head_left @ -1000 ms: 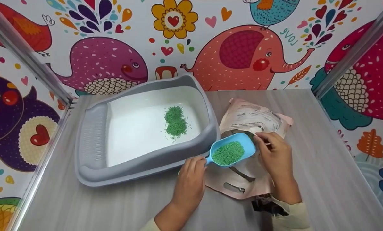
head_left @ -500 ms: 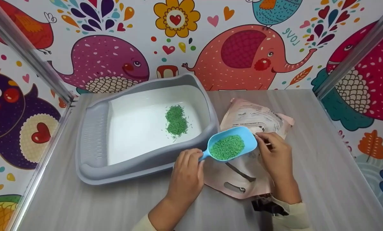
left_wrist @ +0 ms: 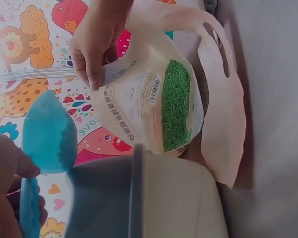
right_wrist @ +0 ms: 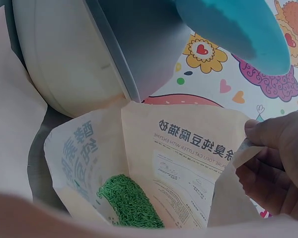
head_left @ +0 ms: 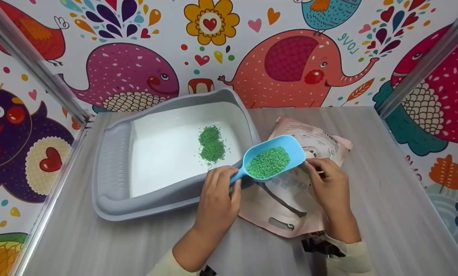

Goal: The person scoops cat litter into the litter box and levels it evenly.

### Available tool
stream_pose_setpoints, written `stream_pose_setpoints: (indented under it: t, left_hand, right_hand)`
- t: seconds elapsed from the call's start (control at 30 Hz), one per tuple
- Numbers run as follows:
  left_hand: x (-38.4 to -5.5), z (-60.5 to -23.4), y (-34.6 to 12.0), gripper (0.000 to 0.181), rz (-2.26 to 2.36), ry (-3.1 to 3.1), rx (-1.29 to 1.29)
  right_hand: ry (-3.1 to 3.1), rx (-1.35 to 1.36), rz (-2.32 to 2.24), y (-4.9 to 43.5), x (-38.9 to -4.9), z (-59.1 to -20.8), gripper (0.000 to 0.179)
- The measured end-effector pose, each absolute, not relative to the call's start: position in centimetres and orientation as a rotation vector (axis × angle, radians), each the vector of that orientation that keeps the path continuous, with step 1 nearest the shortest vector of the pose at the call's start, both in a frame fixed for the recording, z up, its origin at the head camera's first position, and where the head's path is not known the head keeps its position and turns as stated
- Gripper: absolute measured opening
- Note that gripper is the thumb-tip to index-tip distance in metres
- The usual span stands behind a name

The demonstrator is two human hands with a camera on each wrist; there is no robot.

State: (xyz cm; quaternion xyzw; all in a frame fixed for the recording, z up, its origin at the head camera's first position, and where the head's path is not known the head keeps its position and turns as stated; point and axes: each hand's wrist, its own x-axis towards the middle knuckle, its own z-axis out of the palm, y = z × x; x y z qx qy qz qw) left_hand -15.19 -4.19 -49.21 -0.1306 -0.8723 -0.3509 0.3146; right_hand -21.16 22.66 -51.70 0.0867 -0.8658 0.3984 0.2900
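Note:
My left hand (head_left: 218, 201) grips the handle of a light blue scoop (head_left: 294, 147), raised over the bag close to the litter box's right side. Green litter pellets (head_left: 269, 163) lie heaped in its bowl. With thumb and fingers, my right hand (head_left: 330, 186) pinches the opening's edge on a pale pink cat litter bag (head_left: 257, 211), lying on the table. More green pellets (right_wrist: 131, 203) show inside the open bag in the right wrist view. The grey litter box (head_left: 112, 203) has a white inside floor, with a small pile of green pellets (head_left: 212, 147) toward its right end.
A torn strip with a handle slot (head_left: 280, 223) forms the bag's near end. Behind the wood-grain table (head_left: 386, 184) stands a wall (head_left: 248, 65) printed with cartoon animals. Metal posts (head_left: 416, 65) rise at both back corners.
My left hand has lifted the loaded scoop up and away from the bag's opening, slightly to the left. The right hand stays at the bag's edge.

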Motion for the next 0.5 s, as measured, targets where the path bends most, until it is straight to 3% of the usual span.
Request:
stream_pose_setpoints:
  t: [0.5]
  left_hand:
    - [-16.3,-48.1,-5.5,0.022,-0.941,-2.253,-0.283]
  right_hand:
    - [-2.289,0.268,1.071,22.6,-21.3,-52.0,0.009]
